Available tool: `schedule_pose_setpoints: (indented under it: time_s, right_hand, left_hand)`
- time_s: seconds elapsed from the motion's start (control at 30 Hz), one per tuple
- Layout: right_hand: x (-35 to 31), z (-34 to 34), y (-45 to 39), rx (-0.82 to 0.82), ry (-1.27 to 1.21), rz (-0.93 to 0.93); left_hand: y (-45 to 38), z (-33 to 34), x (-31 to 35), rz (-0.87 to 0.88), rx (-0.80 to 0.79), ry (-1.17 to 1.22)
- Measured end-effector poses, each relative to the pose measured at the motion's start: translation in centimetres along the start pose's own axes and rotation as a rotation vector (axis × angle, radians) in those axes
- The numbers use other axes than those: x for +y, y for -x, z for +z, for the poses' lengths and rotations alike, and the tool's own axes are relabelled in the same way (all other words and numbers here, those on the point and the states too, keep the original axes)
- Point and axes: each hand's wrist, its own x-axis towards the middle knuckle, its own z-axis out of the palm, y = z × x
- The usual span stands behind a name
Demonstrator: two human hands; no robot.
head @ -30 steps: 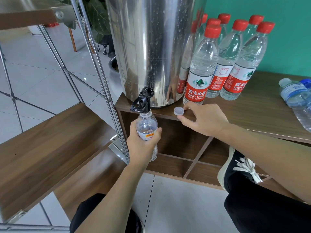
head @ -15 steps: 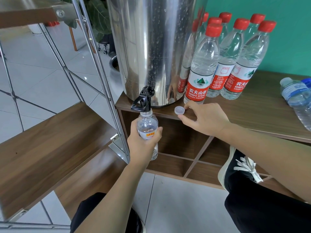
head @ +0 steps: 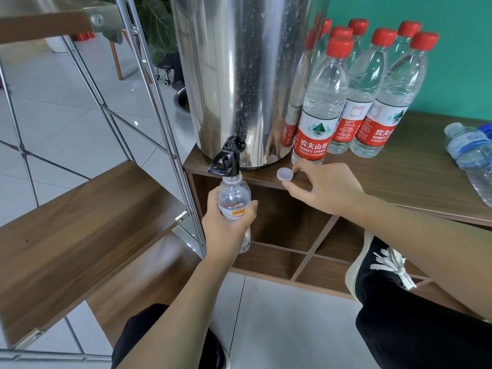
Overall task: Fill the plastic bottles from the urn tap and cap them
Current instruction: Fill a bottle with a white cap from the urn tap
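While the left hand [head: 226,225] still grips the bottle [head: 233,202] under the tap [head: 226,161], the open right hand [head: 323,189] has let go of the cap [head: 285,173] beside it, so capping waits.

Urn [head: 239,75] top cut off, lying bottle [head: 471,158] cropped at right edge

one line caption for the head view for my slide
Left hand holds small bottle under urn tap; right hand beside white cap.
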Motion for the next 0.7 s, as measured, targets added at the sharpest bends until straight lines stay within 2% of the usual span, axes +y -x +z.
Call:
schedule_pose_setpoints:
  time_s: [0.7]
  right_hand:
    - [0.20, 0.40, 0.00, 0.001, -0.004, -0.019]
  left_hand:
    - [-0.08, 0.02, -0.13, 0.001, -0.002, 0.003]
